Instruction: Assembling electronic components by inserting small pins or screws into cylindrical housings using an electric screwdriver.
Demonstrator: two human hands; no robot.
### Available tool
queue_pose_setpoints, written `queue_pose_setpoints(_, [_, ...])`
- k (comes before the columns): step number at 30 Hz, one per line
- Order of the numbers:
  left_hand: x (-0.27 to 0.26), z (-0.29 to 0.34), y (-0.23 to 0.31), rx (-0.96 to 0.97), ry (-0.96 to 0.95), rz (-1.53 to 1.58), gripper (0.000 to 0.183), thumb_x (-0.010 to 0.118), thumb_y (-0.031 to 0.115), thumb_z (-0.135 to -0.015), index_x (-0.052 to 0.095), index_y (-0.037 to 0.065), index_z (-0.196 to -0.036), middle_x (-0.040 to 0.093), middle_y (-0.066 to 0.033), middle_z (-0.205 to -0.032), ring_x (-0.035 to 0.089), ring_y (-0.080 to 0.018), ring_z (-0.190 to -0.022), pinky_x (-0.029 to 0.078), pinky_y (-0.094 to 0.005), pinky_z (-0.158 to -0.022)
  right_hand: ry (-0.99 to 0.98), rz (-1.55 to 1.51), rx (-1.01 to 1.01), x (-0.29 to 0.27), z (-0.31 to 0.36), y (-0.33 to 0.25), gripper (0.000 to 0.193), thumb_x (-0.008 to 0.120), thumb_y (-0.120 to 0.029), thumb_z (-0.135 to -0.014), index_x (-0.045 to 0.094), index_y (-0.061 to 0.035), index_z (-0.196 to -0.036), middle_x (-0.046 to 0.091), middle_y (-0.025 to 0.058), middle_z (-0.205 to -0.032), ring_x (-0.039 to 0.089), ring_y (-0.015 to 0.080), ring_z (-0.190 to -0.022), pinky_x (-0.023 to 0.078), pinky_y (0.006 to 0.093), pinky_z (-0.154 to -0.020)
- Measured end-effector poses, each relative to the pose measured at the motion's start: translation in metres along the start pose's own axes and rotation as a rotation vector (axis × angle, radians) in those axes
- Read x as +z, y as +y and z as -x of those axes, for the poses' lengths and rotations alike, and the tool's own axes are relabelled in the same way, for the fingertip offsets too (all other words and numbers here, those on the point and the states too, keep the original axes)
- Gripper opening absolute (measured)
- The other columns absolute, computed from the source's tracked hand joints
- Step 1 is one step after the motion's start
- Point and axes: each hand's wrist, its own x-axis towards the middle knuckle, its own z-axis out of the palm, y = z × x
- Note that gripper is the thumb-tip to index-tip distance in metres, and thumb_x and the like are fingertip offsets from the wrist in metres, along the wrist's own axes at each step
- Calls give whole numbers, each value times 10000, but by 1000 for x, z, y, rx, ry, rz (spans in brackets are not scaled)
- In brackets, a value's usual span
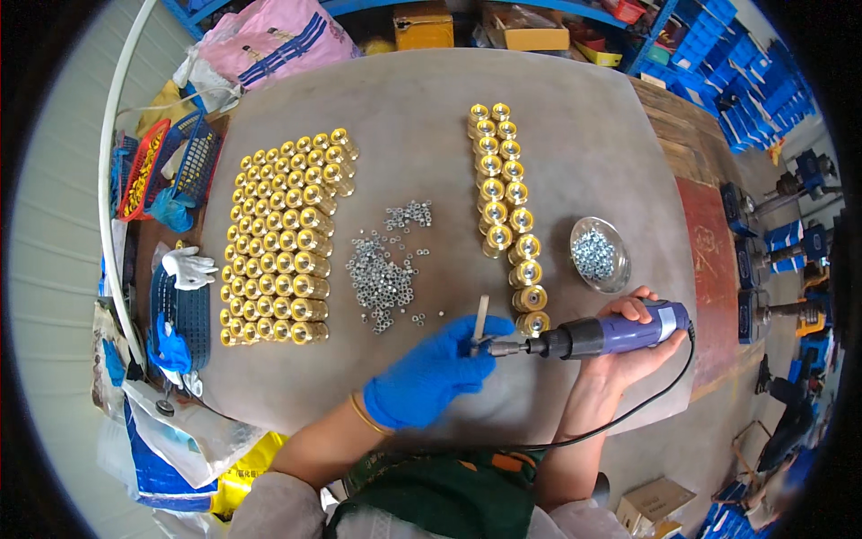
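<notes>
My right hand [636, 361], bare, is wrapped round a purple corded electric screwdriver [620, 332] with a black nose, held level and pointing left. At its tip, my left hand [426, 373], in a blue glove, pinches a small part with a flat pale metal strip [482, 314] standing up from it. The gloved fingers hide most of that part. Just beyond the tool, brass-coloured cylinders [491, 189] stand in two uneven rows. Loose silver nuts [382, 274] lie spread in the middle. To the right, a clear round dish [623, 278] holds more small metal pieces.
A large block of brass-coloured cylinders [287, 242] covers the table's left part. Beyond the left edge are a red basket [136, 190], a blue basket [199, 162] and a white glove [189, 268]. The tool's black cord [642, 404] loops below my right forearm. A pink sack [278, 40] stands behind.
</notes>
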Motion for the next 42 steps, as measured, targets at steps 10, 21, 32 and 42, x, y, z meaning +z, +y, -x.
queue_pose_setpoints(10, [-100, -55, 92, 496, 629, -1410, 243, 590, 230, -804, 626, 40, -951, 618, -136, -771, 586, -217, -637, 463, -301, -602, -7, 4, -35, -7, -9, -16, 525, 562, -490, -768, 461, 6, -908, 502, 128, -862, 492, 130, -598, 457, 241, -560])
queue_pose_setpoints(21, [-107, -80, 98, 574, 468, -1609, 255, 575, 259, -806, 628, 28, -899, 609, -170, -757, 591, -281, -642, 460, -340, -598, 1, 61, -30, -2, -8, -15, 536, 572, -500, -761, 465, 7, -898, 497, 116, -850, 482, 137, -592, 448, 248, -563])
queue_pose_setpoints(32, [-116, -77, 106, 562, 340, -1778, 251, 555, 283, -806, 622, 44, -843, 598, -171, -770, 571, -333, -675, 463, -374, -632, -3, 115, -16, 5, -7, -13, 531, 586, -491, -750, 458, -3, -913, 504, 93, -827, 467, 133, -570, 443, 249, -551])
queue_pose_setpoints(42, [-150, -57, 190, 705, 772, -1559, 226, 611, 260, -790, 608, 44, -860, 560, -77, -665, 503, -144, -595, 410, -298, -569, 13, 89, 13, 8, -3, -12, 533, 571, -502, -757, 468, -2, -910, 501, 81, -827, 469, 130, -574, 439, 247, -559])
